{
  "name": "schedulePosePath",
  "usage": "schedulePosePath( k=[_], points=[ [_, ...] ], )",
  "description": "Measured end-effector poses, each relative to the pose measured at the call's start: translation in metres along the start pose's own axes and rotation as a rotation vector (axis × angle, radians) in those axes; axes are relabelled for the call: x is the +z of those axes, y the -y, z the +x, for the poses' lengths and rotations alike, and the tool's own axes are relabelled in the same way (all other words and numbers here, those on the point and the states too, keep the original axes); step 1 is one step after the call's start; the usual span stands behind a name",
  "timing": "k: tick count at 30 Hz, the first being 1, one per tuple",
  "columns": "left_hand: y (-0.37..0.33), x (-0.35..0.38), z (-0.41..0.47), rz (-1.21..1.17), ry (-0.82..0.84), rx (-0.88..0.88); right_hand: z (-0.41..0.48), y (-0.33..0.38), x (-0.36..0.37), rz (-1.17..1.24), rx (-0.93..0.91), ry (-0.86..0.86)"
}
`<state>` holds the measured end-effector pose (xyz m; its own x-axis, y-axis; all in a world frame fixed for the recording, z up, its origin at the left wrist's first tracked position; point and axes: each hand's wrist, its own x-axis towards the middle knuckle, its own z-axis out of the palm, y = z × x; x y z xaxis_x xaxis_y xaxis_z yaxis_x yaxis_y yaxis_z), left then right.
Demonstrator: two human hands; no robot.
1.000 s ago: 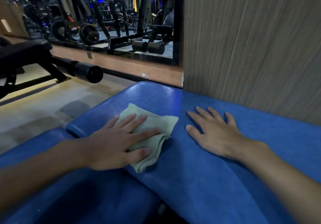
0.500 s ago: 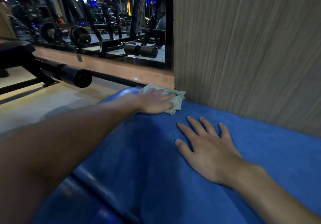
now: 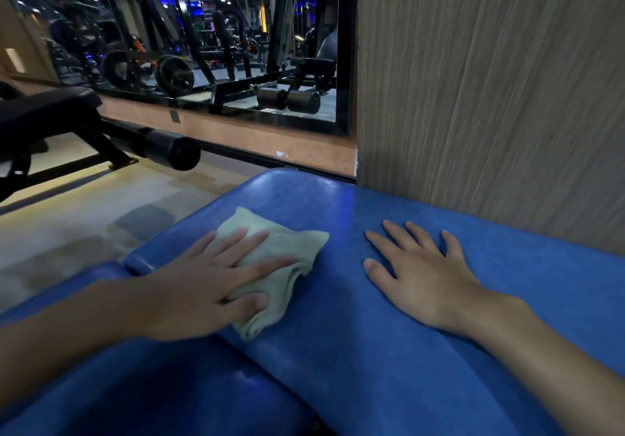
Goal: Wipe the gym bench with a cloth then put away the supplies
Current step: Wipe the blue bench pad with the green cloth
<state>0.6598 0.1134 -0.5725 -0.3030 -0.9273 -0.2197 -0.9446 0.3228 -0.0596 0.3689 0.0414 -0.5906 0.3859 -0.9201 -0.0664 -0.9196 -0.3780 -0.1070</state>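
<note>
A blue padded gym bench (image 3: 338, 351) fills the lower half of the view. A folded pale green cloth (image 3: 297, 246) lies on its near-left part. My left hand (image 3: 209, 283) presses flat on the cloth, fingers spread over it and thumb along its near edge. My right hand (image 3: 419, 273) rests flat on the bare pad to the right of the cloth, fingers apart, holding nothing.
A wood-grain wall panel (image 3: 490, 97) rises right behind the bench. A wall mirror (image 3: 220, 46) reflects gym machines. A black bench with a foam roller (image 3: 172, 149) stands on the floor at left. A second blue pad (image 3: 152, 395) lies lower in front.
My left hand has drawn the cloth back from the bench's far end by the wall to the near-left part of the pad. My right hand has stayed in place.
</note>
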Motion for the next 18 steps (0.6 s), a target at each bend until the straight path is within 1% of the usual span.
schedulePosePath(
  k=[4, 6, 9, 12, 15, 18],
  points=[
    [0.003, 0.003, -0.014, -0.018, 0.029, -0.037, 0.012, 0.005, -0.010, 0.030, -0.016, -0.045],
    [0.006, -0.001, 0.002, -0.045, 0.025, -0.035, 0.019, 0.008, -0.008, 0.040, -0.020, -0.009],
    [0.016, -0.006, 0.048, -0.036, -0.018, -0.043, 0.023, 0.008, 0.004, 0.000, -0.027, 0.011],
    [0.027, -0.017, 0.113, -0.051, -0.033, -0.108, 0.023, 0.004, 0.008, -0.007, -0.028, -0.020],
    [0.032, -0.030, 0.178, -0.019, -0.082, -0.160, 0.024, 0.004, 0.009, -0.013, -0.030, -0.026],
    [0.037, -0.037, 0.212, -0.038, -0.077, -0.189, 0.024, 0.004, 0.008, -0.013, -0.030, -0.019]
  ],
)
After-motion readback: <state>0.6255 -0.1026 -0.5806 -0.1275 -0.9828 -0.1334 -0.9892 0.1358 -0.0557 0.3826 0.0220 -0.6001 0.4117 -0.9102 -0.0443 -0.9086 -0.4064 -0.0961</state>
